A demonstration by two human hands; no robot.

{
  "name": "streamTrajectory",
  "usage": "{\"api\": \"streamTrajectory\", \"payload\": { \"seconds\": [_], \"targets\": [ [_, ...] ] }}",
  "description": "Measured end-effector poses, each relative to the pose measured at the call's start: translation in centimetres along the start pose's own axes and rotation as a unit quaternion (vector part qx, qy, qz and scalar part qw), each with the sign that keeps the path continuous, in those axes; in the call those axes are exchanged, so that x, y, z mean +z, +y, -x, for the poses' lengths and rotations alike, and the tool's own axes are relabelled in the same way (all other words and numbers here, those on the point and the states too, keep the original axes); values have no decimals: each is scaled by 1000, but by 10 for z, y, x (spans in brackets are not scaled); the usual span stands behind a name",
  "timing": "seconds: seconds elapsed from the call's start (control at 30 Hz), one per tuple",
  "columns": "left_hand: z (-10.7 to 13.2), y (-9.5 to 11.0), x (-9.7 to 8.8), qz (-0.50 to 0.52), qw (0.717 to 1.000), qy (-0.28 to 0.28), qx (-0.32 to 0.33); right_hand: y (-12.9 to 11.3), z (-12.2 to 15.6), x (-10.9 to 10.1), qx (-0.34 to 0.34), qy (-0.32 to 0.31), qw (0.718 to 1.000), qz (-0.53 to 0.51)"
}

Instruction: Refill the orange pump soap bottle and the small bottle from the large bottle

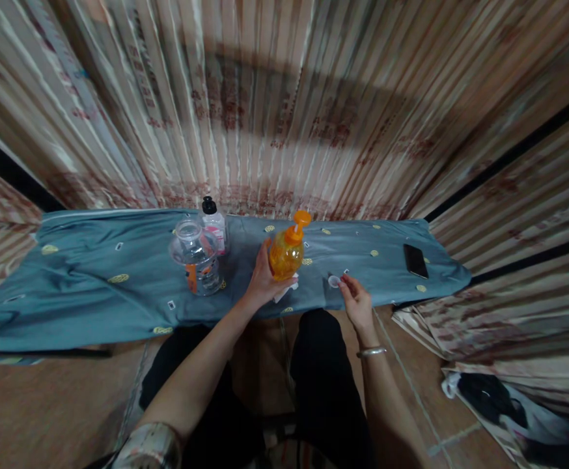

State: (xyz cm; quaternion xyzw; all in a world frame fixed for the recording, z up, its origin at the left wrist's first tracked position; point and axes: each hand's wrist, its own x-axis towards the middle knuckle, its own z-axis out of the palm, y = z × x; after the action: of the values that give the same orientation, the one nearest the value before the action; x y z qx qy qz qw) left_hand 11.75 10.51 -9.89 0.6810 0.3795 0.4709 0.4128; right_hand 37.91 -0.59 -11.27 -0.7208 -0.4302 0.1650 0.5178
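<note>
An orange see-through pump bottle [286,255] with an orange pump head stands upright or nearly so, my left hand [263,277] wrapped round its lower left side. Under that hand shows part of a crumpled white piece [287,290], perhaps paper. My right hand [356,299] pinches a small, clear, round piece [334,281] like a lid between thumb and fingers, over the cloth's front edge. Left of the bottle stand a clear plastic container [202,277] with an orange print and a clear bottle [216,225] with a black cap, partly behind it.
A blue-green cloth [94,286] with yellow prints covers the narrow table. On its right end lies a black phone [415,260]. Pleated patterned curtains [284,98] hang behind and at the sides. A bag [538,413] rests on the tiled floor at right.
</note>
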Motion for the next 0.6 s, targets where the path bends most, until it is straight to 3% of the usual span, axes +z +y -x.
{"api": "streamTrajectory", "payload": {
  "seconds": [0.13,0.37,0.6],
  "targets": [
    [-6,3,2,9,1000,0,-10,11,-3,-4,2,4,999,53],
    [-9,3,3,26,1000,9,-5,16,-18,8,-49,-3,979,199],
    [-14,5,4,38,999,4,-12,19,-31,21,-91,-39,965,244]
  ]
}}
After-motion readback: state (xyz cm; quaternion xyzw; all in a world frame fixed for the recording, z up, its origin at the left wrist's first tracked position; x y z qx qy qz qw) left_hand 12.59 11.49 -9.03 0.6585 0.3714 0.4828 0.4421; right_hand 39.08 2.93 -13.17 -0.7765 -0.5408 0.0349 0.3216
